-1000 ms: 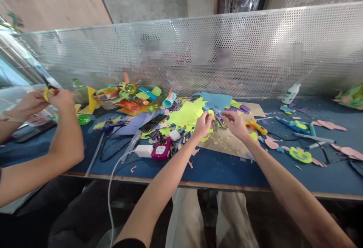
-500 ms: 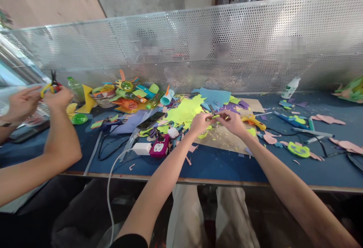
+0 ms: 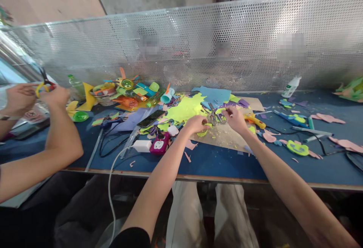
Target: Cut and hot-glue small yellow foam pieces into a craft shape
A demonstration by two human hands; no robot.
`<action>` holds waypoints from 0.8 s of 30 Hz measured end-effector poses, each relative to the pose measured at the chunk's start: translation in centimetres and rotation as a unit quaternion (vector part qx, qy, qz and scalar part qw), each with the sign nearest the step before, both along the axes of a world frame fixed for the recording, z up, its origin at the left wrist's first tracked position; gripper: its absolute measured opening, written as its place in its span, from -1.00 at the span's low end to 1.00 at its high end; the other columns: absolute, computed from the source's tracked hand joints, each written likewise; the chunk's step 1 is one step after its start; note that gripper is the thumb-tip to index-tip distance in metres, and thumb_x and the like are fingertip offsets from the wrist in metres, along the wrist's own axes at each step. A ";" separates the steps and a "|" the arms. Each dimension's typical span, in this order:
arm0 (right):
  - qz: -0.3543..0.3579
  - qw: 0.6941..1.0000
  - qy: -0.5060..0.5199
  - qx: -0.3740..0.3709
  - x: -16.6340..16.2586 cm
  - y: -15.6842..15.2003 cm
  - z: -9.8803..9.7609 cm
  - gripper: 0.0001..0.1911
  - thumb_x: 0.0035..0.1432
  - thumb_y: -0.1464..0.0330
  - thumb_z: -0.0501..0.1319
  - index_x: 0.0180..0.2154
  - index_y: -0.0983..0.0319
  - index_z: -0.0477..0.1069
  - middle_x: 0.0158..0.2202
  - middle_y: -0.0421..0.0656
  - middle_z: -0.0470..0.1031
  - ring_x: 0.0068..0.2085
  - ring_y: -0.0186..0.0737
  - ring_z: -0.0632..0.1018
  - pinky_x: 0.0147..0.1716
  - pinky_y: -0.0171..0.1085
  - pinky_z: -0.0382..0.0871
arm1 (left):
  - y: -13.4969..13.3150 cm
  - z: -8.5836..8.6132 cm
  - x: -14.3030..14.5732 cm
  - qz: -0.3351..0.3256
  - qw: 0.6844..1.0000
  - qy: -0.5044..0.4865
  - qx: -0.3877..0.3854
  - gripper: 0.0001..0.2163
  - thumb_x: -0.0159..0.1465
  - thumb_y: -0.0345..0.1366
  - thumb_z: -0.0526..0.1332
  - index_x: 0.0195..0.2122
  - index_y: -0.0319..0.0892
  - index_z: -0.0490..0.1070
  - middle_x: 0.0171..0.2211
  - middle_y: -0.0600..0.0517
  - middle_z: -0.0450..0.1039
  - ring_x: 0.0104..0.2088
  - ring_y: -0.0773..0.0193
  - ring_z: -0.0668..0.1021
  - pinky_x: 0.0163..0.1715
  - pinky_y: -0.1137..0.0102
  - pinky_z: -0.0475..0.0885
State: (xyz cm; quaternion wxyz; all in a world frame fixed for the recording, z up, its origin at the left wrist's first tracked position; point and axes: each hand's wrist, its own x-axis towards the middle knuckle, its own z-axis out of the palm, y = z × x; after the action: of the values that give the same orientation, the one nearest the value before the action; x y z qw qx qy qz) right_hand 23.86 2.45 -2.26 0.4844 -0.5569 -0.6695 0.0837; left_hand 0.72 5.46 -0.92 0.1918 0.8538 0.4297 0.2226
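Note:
My left hand (image 3: pixel 196 124) is low over the brown paper (image 3: pixel 227 136), its fingers drawn together beside a small yellow-green scrap (image 3: pixel 208 126). Whether they grip that scrap is unclear. Just right of it, a pair of scissors (image 3: pixel 212 117) lies with its handles towards me. My right hand (image 3: pixel 236 119) is on the far side of the handles, fingers curled and pinched; anything between them is too small to name. Behind my hands spreads a large yellow-green sheet (image 3: pixel 183 108) with a jagged edge, next to a blue sheet (image 3: pixel 215 95).
A yellow glue gun (image 3: pixel 255 120) lies right of my right hand, its cord trailing among cut shapes. To the left are a phone (image 3: pixel 151 118), a magenta device (image 3: pixel 160 144) and a white charger (image 3: pixel 142 146). A co-worker's hands (image 3: pixel 53 95) hold scissors at far left. A perforated metal panel (image 3: pixel 181 51) stands behind.
My hands have come apart: the left moved slightly down, the right slightly right. The scissors, earlier mostly hidden by my hands, now show between them.

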 end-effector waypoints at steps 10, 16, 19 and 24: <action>0.059 0.998 -0.010 0.002 -0.3 -0.2 -0.2 -0.76 0.18 0.21 0.16 -0.34 0.21 0.51 -0.45 -0.17 0.57 -0.41 -0.24 0.52 -0.36 -0.30 0.32 | -0.5 0.8 0.6 0.028 0.995 -0.064 0.070 -0.75 0.24 -0.01 0.27 -0.31 -0.05 0.64 -0.49 -0.04 0.53 -0.52 0.17 0.48 -0.45 0.36 0.24; 0.053 0.998 -0.015 -0.017 -0.4 -0.3 -0.1 -0.73 0.19 0.24 0.16 -0.34 0.22 0.59 -0.40 -0.12 0.66 -0.40 -0.22 0.55 -0.34 -0.28 0.33 | -0.2 0.3 0.8 0.027 0.990 -0.074 0.115 -0.72 0.38 -0.17 0.10 -0.21 -0.12 0.59 -0.37 -0.07 0.58 -0.44 0.17 0.52 -0.41 0.39 0.28; 0.053 0.998 -0.011 -0.017 -0.4 -0.2 -0.1 -0.75 0.18 0.24 0.18 -0.33 0.21 0.60 -0.40 -0.13 0.66 -0.40 -0.21 0.56 -0.35 -0.28 0.33 | 0.0 0.0 0.8 0.038 0.990 -0.060 0.123 -0.71 0.42 -0.23 0.04 -0.03 -0.14 0.51 -0.22 -0.12 0.59 -0.32 0.14 0.56 -0.34 0.37 0.33; 0.040 0.999 0.013 -0.008 -0.2 0.1 -0.5 -0.82 0.09 0.21 0.25 -0.34 0.18 0.53 -0.45 -0.19 0.61 -0.43 -0.22 0.56 -0.37 -0.27 0.37 | -0.5 0.6 0.8 0.055 0.993 -0.041 0.093 -0.71 0.45 -0.28 -0.05 0.11 -0.11 0.33 -0.20 -0.06 0.58 -0.30 0.15 0.58 -0.35 0.39 0.35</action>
State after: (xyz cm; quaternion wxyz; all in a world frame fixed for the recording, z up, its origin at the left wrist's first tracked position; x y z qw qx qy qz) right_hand 23.68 2.59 -2.75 0.4850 -0.5321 -0.6843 0.1154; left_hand 1.55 4.95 -0.35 0.1166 0.8332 0.4449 0.3070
